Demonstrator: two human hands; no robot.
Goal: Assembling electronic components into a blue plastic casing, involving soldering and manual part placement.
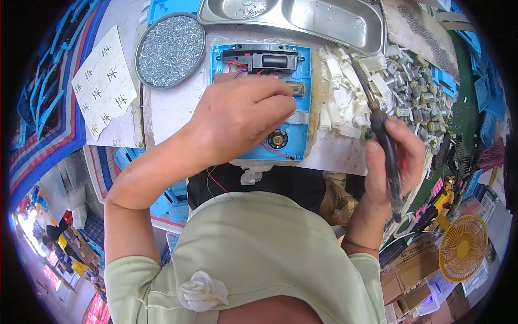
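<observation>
A blue plastic casing (300,131) lies on the table in front of me, with a black part (274,62) across its far end and a small round speaker (278,139) at its near end. Over its middle is my left hand (240,110), fingers pinched together; whatever they hold is hidden beneath them. Thin red and blue wires run inside the casing, while a red and a green wire hang below my left wrist. My right hand (376,181) grips a soldering iron (387,154) by its black handle, right of the casing, its metal shaft pointing away over white plastic pieces (342,94).
A round dish of small screws (170,51) stands at the far left, beside marked paper (105,81). Beyond the casing sits a metal tray (334,24). Small grey motor-like parts (423,102) are heaped at right. A yellow fan (463,248) stands lower right.
</observation>
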